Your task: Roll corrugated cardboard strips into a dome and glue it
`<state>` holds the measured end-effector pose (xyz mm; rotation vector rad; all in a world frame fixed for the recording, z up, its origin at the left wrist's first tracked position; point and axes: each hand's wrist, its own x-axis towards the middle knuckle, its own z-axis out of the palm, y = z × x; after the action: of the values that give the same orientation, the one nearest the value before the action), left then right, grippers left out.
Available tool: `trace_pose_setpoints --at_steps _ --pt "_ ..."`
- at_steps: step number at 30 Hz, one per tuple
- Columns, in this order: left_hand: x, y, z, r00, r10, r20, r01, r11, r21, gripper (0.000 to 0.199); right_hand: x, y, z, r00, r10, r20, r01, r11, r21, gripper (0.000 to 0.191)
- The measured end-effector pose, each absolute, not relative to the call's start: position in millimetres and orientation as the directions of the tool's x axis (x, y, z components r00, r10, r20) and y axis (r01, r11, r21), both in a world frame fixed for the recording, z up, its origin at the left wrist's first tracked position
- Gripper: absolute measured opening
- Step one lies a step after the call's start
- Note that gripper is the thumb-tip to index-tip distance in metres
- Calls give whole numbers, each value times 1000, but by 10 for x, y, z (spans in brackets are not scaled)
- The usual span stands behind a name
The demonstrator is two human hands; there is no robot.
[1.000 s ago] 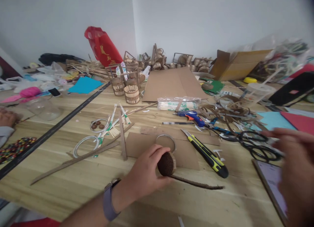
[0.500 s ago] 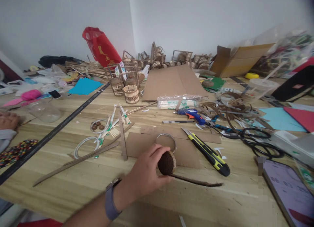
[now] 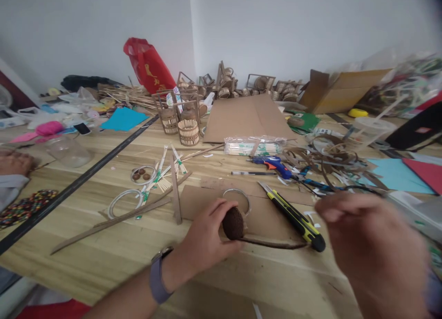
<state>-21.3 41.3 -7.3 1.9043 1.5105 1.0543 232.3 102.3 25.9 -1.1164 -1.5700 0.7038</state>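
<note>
My left hand [image 3: 203,234] grips a small round brown woven piece [image 3: 233,223] between thumb and fingers, over the front of a flat cardboard piece [image 3: 262,220]. A thin dark brown strip [image 3: 276,243] trails from the piece to the right. Just beyond lies a silvery ring [image 3: 247,200]. My right hand [image 3: 373,245] is at the right, smeared by motion, its fingers curled; whether it holds anything is hidden. Between the hands rests a yellow and black utility knife [image 3: 293,217].
Beyond the knife lie a blue glue gun [image 3: 276,165], a pen [image 3: 253,173] and tangled brown strips [image 3: 328,153]. Small slatted buckets [image 3: 189,132] stand further back. Rings [image 3: 124,204] and long strips [image 3: 113,222] are on the left. Another person's hand [image 3: 15,163] rests at the left edge.
My right hand has come into view at the right. The round piece stays in my left hand, and its trailing strip now lies higher, its end near the knife's handle.
</note>
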Motion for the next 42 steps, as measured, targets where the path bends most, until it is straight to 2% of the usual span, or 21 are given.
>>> trace_pose_setpoints --at_steps 3,5,9,15,20,31,36,42 --pt "-214 419 -83 69 961 267 562 -259 785 64 2083 1109 217 -383 829 407 97 475 -875 29" --pt "-212 425 -86 62 965 256 558 -246 792 64 1990 1103 219 -483 771 416 15 482 -876 29" --pt "-208 431 -77 80 964 252 560 -253 789 63 1907 1060 290 -469 735 490 -28 543 -839 13" --pt "-189 421 -5 185 948 259 561 -318 764 61 1883 1074 296 -349 809 473 83 530 -844 18" --pt "-161 394 64 306 931 198 564 -345 750 64 1882 1091 219 -354 832 428 69 479 -875 18" --pt "-128 321 58 422 881 216 545 -437 715 63 1741 1125 87 -402 902 158 16 180 -984 40" --pt "-101 299 67 420 877 232 528 -444 724 68 1690 1111 -32 -452 889 70 -41 57 -997 37" --pt "-75 300 14 362 901 238 572 -416 707 69 1640 1107 -113 -422 906 1 -63 -29 -998 37"
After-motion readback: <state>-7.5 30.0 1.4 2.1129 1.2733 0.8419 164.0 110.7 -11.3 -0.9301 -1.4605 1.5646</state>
